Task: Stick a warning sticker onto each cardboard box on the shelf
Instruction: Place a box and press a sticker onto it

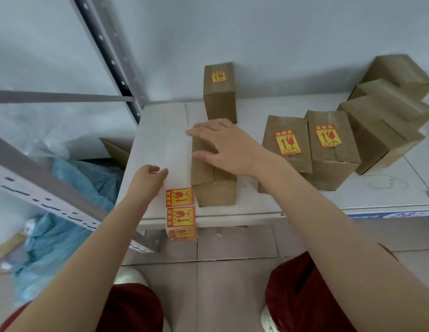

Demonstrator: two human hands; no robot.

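A brown cardboard box (214, 185) lies on the white shelf (292, 202) near its front edge. My right hand (223, 146) rests flat on its top with fingers spread, hiding most of that face. My left hand (147, 180) pinches the upper end of a white backing strip of red-and-yellow warning stickers (180, 207), which hangs over the shelf's front edge just left of the box. Behind it stands an upright box (219, 97) with a sticker. To the right, two boxes (286, 142) (331, 144) show stickers on top.
Several plain cardboard boxes (381, 123) lean in a row at the back right. A grey metal shelf post (113, 58) rises at the left, with blue plastic sheeting (72, 188) and an open carton below. My knees in red trousers are beneath the shelf edge.
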